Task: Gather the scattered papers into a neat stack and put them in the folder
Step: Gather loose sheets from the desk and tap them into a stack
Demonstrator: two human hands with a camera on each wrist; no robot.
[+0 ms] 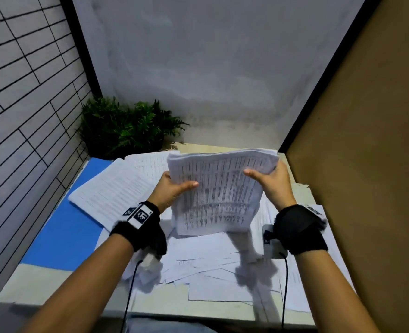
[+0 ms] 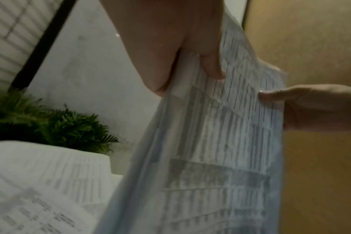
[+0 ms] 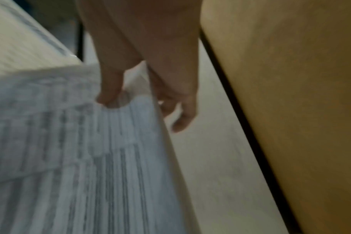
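At the far left of the desk point(image 1: 18, 282) lies the blue folder point(image 1: 61, 236), flat, its far part covered by a loose sheaf of printed sheets point(image 1: 112, 188). Behind it, in the corner, stands a green fern-like plant point(image 1: 126, 126).

My left hand point(image 1: 172, 188) grips the left edge of the paper stack point(image 1: 220, 188), thumb curled across the printed front and fingers behind. The stack stands nearly upright above the middle of the desk, white pages covered in rows of dark text, bowed slightly, its top edges fairly even. Its lower edge is blurred, so I cannot tell whether it touches the sheets beneath.

My right hand point(image 1: 273, 181) holds the right edge the same way, thumb on the front; in the right wrist view the fingers point(image 3: 182, 114) curl behind the pages.

Under and around the stack, scattered papers point(image 1: 210, 267) overlap at odd angles, running right to the brown panel point(image 1: 367, 164). Both wrist views are soft and the print is unreadable. The black wrist straps point(image 1: 299, 229) and my forearms hide part of the desk and the papers below them.
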